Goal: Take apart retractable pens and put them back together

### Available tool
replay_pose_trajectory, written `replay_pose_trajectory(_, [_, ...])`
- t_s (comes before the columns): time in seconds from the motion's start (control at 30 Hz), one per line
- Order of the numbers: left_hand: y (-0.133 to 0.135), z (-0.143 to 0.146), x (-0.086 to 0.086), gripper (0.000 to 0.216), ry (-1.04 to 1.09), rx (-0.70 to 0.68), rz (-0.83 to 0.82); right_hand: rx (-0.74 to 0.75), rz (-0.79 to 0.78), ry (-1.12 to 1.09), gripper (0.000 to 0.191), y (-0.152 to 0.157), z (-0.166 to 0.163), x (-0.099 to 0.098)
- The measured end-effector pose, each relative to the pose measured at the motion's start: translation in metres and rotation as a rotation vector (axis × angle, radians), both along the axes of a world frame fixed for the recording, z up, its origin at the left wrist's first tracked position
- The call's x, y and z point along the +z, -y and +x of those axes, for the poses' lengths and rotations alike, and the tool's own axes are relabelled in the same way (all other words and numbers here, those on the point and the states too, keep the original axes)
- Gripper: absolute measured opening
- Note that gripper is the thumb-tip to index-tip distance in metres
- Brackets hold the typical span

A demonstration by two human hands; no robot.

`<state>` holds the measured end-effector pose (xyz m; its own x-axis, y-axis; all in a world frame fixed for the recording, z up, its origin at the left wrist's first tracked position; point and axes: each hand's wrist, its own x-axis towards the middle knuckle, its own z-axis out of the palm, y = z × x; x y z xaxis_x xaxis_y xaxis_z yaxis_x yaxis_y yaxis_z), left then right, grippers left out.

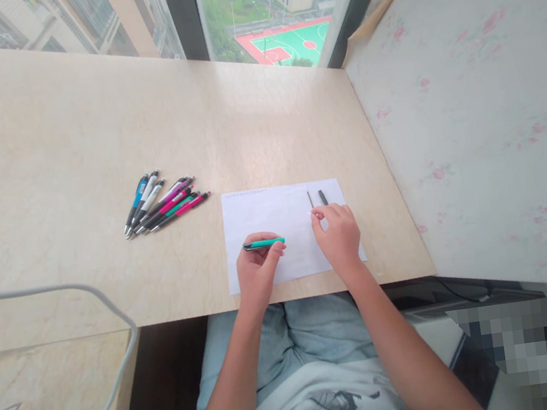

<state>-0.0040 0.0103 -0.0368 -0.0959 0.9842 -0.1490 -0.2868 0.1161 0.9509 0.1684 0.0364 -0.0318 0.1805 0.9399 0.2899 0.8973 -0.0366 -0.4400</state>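
My left hand is closed round a teal pen barrel, held level over a white sheet of paper on the beige stone ledge. My right hand rests on the sheet's right part with fingers pinched together at a small piece I cannot make out. Just beyond its fingertips lie two small dark pen parts on the paper, a thin one and a thicker one.
A bundle of several retractable pens in blue, white, pink and green lies on the ledge to the left. A window runs along the back. A pale wall closes the right side. A grey wire frame stands lower left.
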Motion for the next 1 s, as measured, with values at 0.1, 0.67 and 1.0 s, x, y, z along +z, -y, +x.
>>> replay_pose_trajectory(0.1, [0.0,0.0,0.001,0.02,0.006,0.007,-0.006,-0.015,-0.029,0.086,0.017,-0.016,-0.003,-0.003])
replay_pose_trajectory(0.67, [-0.001,-0.002,0.002,0.02,0.114,0.01,-0.011,-0.017,-0.118,-0.455,0.025,0.001,-0.009,0.004])
replay_pose_trajectory(1.0, [-0.001,0.007,0.026,0.018,-0.084,0.016,0.009,-0.04,-0.291,-1.674,0.026,0.024,-0.055,0.012])
